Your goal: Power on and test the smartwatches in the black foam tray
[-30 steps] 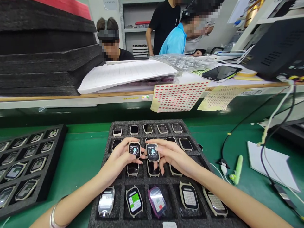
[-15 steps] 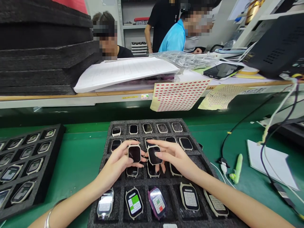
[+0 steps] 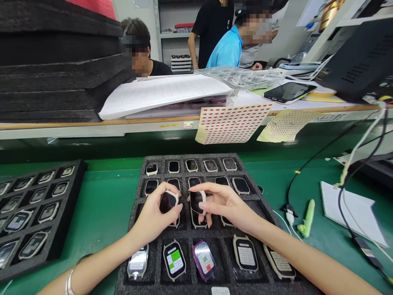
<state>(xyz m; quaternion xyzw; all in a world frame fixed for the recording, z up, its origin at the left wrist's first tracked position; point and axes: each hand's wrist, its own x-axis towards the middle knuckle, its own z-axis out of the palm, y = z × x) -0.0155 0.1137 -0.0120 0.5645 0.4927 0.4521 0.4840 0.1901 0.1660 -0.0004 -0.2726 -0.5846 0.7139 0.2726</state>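
Note:
Above the middle of a dark foam tray (image 3: 187, 237), each of my hands grips a smartwatch without a strap. My left hand (image 3: 153, 215) pinches one smartwatch (image 3: 168, 201), tilted, its dark screen facing me. In my right hand (image 3: 225, 200) another smartwatch (image 3: 196, 201) is held by its edges, thumb at its right side, its screen dark too. Several more watches sit in the tray's pockets. In the front row, a watch with a green-and-white screen (image 3: 175, 260) lies beside a purple-cased watch (image 3: 204, 260). My hands hide part of the middle rows.
A second foam tray (image 3: 46, 241) of watches lies at left. Stacked black foam trays (image 3: 58, 61) and papers (image 3: 166, 92) rest on the shelf. At right are cables (image 3: 288, 213), a green pen-like object (image 3: 309, 217) and white paper (image 3: 350, 213). People sit and stand beyond.
My left hand has turned its watch and curled its thumb around the lower edge. The watch in my right hand has rotated so that its side edge shows more.

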